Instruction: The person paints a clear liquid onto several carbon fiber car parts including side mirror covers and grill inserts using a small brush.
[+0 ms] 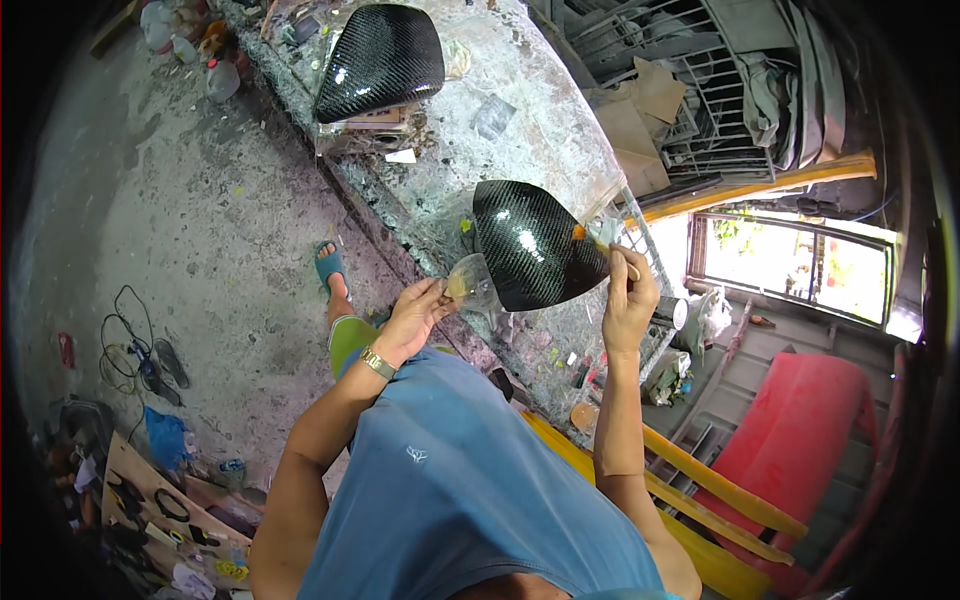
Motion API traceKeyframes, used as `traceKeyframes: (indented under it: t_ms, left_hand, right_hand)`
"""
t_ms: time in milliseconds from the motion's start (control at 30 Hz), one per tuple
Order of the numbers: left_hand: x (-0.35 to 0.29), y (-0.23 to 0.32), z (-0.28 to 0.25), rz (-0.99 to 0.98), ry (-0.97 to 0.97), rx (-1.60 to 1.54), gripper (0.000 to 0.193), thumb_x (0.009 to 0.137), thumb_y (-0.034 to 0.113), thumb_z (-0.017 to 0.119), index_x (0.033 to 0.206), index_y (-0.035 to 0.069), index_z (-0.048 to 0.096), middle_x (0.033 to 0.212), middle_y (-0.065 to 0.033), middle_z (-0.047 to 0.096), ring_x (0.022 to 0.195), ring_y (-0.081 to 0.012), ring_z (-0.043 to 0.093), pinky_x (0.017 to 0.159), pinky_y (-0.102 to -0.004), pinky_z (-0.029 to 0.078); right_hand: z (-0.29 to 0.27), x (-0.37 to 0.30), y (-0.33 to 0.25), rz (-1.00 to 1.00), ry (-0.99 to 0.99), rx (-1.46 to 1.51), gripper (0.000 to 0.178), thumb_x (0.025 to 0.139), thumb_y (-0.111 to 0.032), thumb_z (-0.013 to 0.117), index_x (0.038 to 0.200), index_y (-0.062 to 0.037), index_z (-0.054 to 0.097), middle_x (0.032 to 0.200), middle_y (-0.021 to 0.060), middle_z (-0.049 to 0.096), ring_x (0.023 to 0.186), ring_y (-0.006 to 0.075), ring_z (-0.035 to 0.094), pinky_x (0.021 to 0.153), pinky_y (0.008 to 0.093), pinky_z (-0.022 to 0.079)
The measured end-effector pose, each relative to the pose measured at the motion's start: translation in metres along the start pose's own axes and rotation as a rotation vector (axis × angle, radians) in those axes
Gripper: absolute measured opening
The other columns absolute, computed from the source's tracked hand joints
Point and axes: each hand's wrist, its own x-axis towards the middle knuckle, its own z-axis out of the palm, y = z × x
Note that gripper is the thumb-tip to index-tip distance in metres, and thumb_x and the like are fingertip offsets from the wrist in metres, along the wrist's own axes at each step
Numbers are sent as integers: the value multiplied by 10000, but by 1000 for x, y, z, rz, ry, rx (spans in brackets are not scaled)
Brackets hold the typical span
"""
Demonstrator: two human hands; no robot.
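A glossy black carbon-fibre-patterned panel (535,245) lies on the worktable in front of me. My left hand (415,310), with a gold watch at its wrist, is closed on a clear plastic cup (474,284) beside the panel's near left edge. The cup is tilted and looks yellowish where my fingers grip it. Over the panel's right corner, my right hand (628,295) pinches a small brush (601,245). Its orange end is at the panel's surface; whether it touches cannot be made out.
A second black panel (383,60) rests on a box at the table's far end. The stained worktable (545,80) runs away from me. A yellow bench (690,500) and a red covered object (790,430) stand at right. Cables (125,335) lie on the floor at left.
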Motion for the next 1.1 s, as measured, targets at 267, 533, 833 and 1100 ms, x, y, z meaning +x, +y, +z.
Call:
traceKeyframes:
  t_ms: [267, 533, 833, 1100]
  left_hand:
    - [7, 1, -6, -11, -5, -16, 178, 956, 164, 499, 1020, 11, 564, 982, -68, 613, 895, -140, 607, 841, -288, 514]
    - [6, 8, -2, -10, -8, 4, 195, 960, 165, 487, 1057, 7, 549, 989, -62, 609, 904, -139, 604, 856, -280, 504]
    - [8, 18, -3, -37, -10, 16, 182, 959, 156, 488, 1047, 10, 552, 988, -62, 608, 911, -134, 601, 851, -276, 504]
    - [9, 22, -10, -37, 5, -5, 178, 957, 157, 494, 1034, 7, 553, 999, -72, 608, 915, -141, 604, 861, -283, 499]
  right_hand:
    - [40, -59, -52, -370, -417, -313, 179, 771, -76, 688, 916, -40, 589, 815, 80, 575, 602, 253, 597, 482, 330, 471]
    - [38, -28, -46, -55, -311, 58, 124, 850, -98, 618, 929, -2, 619, 762, 74, 607, 543, 165, 558, 536, 294, 448]
    - [5, 13, -10, 63, -40, -57, 123, 892, -87, 578, 954, 5, 632, 708, 54, 580, 566, 109, 490, 515, 245, 377]
    - [56, -51, -65, -301, -421, -180, 214, 780, -85, 680, 975, -60, 595, 811, 70, 571, 593, 241, 594, 507, 333, 475]
